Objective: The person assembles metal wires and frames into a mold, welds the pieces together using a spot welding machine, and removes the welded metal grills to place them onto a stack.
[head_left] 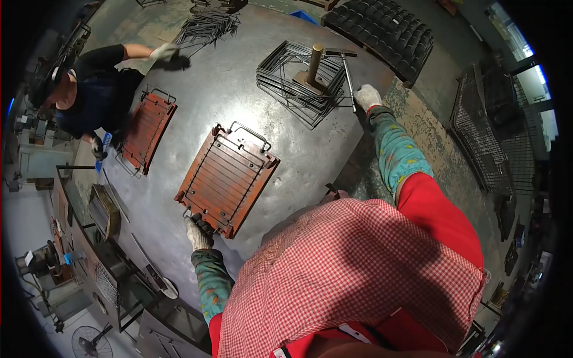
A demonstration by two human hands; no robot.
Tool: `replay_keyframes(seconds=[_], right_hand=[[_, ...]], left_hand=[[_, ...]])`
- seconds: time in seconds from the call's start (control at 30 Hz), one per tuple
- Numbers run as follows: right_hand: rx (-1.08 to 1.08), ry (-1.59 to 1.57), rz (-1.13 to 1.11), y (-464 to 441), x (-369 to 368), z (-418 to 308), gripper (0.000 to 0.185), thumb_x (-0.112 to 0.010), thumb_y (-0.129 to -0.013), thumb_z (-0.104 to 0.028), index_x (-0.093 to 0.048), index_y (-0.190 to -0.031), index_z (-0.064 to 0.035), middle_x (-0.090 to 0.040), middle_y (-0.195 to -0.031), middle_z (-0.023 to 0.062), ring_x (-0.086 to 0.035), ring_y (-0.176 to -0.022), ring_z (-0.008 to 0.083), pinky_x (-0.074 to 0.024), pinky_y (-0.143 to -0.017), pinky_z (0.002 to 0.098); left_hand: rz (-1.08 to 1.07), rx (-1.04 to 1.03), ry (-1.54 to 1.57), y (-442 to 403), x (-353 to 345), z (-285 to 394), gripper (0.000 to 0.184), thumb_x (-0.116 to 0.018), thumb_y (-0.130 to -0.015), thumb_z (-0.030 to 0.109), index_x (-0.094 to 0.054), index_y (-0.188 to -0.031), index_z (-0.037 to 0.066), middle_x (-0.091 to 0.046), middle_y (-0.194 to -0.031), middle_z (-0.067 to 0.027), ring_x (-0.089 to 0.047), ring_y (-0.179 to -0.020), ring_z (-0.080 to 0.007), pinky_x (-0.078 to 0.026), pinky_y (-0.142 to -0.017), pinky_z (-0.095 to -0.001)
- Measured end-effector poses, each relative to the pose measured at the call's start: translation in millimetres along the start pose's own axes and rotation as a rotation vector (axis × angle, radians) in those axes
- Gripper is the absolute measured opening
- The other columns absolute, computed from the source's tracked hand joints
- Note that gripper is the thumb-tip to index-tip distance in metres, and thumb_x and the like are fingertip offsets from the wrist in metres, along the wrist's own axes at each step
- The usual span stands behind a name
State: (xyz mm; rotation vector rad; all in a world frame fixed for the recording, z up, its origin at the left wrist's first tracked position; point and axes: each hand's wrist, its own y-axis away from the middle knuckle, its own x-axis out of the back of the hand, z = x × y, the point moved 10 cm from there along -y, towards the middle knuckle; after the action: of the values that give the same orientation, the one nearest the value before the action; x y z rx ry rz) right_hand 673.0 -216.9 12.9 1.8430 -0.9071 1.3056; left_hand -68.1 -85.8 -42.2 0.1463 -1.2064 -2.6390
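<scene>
A red-brown grooved fixture (230, 179) lies on the metal table, with straight wires along its grooves. A bent wire loop (253, 136) sticks out from its far edge. At its near left corner my left hand (199, 232), in a white glove with dark fingers, is closed around a wire end of the work. Off to the right, my gloved right hand (367, 96) is beside the handle of a hammer (348, 77). The handle stays visible past the fingers, whose closure I cannot make out. The hammer's head rests near the stacked wire frames (283, 74).
A brass-coloured post (315, 62) rises among the wire frames. Loose rods (209, 27) lie at the far edge. Across the table, a co-worker (89, 95) in gloves is beside a second red-brown fixture (149, 131). A pallet of dark parts (382, 36) stands beyond.
</scene>
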Motion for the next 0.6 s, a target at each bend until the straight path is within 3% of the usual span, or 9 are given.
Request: replay_keyframes(seconds=[0.13,0.17,0.23,0.3,0.37,0.43,0.53,0.57,0.6], right_hand=[[0.057,0.147,-0.071,12.6,33.9,-28.8,0.025,-0.053,-0.08,-0.017,-0.068,-0.093,-0.0025,-0.062,-0.108,0.0249,-0.06,-0.102,0.0388,-0.0491,-0.087,0.0462],[0.065,0.15,-0.073,8.6,33.9,-27.8,0.025,-0.053,-0.08,-0.017,-0.068,-0.093,-0.0025,-0.062,-0.108,0.0249,-0.06,-0.102,0.0388,-0.0491,-0.087,0.0462],[0.062,0.051,0.027,-0.1,49.0,-26.1,0.034,-0.058,-0.082,-0.031,-0.066,-0.097,-0.0021,-0.063,-0.104,0.0243,-0.058,-0.101,0.0423,-0.0472,-0.088,0.0472],[0.091,-0.029,0.144,-2.4,58.8,-33.8,0.033,-0.057,-0.085,-0.032,-0.067,-0.092,-0.0016,-0.067,-0.096,0.0206,-0.064,-0.092,0.037,-0.0518,-0.079,0.044],[-0.227,-1.569,-0.09,4.0,30.3,-36.7,0.027,-0.057,-0.087,-0.023,-0.066,-0.089,0.0029,-0.067,-0.082,0.0172,-0.067,-0.073,0.0313,-0.0545,-0.066,0.04],[-0.171,-1.471,0.054,34.8,69.8,-60.9,0.031,-0.055,-0.09,-0.035,-0.065,-0.08,-0.0076,-0.06,-0.067,0.0043,-0.05,-0.046,0.0161,-0.0357,-0.039,0.0302],[-0.011,-1.489,0.068,83.0,109.8,-109.5,0.03,-0.051,-0.094,-0.031,-0.061,-0.081,-0.0059,-0.053,-0.064,0.0,-0.047,-0.048,0.0119,-0.0338,-0.04,0.0273],[0.074,-1.706,-0.118,77.1,96.6,-120.6,0.029,-0.048,-0.095,-0.027,-0.059,-0.08,-0.0056,-0.051,-0.065,-0.0016,-0.045,-0.049,0.0075,-0.0322,-0.041,0.0244],[0.265,-1.888,-0.519,94.7,82.5,-150.3,0.029,-0.045,-0.097,-0.026,-0.056,-0.077,-0.0072,-0.049,-0.062,-0.0029,-0.043,-0.048,0.0049,-0.0313,-0.041,0.0219]], left_hand=[[0.012,-0.028,0.015,-1.4,1.6,0.7,0.048,-0.033,-0.099,0.048,-0.058,-0.092,0.008,-0.042,-0.06,0.0036,-0.036,-0.045,-0.0105,-0.032,-0.04,-0.0262],[0.002,-0.046,0.013,-1.8,3.1,1.6,0.048,-0.034,-0.099,0.048,-0.059,-0.093,0.007,-0.043,-0.06,0.0033,-0.037,-0.046,-0.0107,-0.032,-0.041,-0.0265],[-0.008,-0.075,0.022,-9.4,6.0,0.9,0.049,-0.035,-0.099,0.047,-0.06,-0.096,0.006,-0.044,-0.061,0.0026,-0.038,-0.047,-0.0115,-0.033,-0.041,-0.0271],[0.031,-0.098,-0.024,-6.5,6.4,5.0,0.049,-0.033,-0.099,0.046,-0.058,-0.098,0.004,-0.043,-0.06,0.0006,-0.037,-0.046,-0.0124,-0.03,-0.04,-0.0297],[0.023,-0.086,0.003,-13.8,7.4,0.2,0.051,-0.033,-0.099,0.047,-0.058,-0.1,0.003,-0.042,-0.058,0.0004,-0.036,-0.043,-0.0123,-0.029,-0.04,-0.0303],[-0.008,-0.033,-0.068,-17.7,4.7,-0.5,0.05,-0.032,-0.099,0.046,-0.062,-0.098,0.006,-0.041,-0.055,0.0012,-0.037,-0.042,-0.0125,-0.03,-0.038,-0.0282],[-0.024,-0.024,-0.092,-17.2,9.0,-1.9,0.049,-0.033,-0.098,0.046,-0.061,-0.095,0.007,-0.039,-0.053,0.0011,-0.035,-0.039,-0.0125,-0.028,-0.037,-0.0288],[-0.052,-0.048,-0.122,-13.2,6.0,-0.1,0.048,-0.034,-0.098,0.046,-0.06,-0.094,0.006,-0.04,-0.053,0.0011,-0.036,-0.039,-0.0124,-0.028,-0.037,-0.0288],[-0.035,-0.052,-0.111,-15.3,6.7,-1.1,0.048,-0.034,-0.098,0.046,-0.059,-0.093,0.006,-0.04,-0.053,0.001,-0.036,-0.039,-0.0125,-0.028,-0.037,-0.0287]])
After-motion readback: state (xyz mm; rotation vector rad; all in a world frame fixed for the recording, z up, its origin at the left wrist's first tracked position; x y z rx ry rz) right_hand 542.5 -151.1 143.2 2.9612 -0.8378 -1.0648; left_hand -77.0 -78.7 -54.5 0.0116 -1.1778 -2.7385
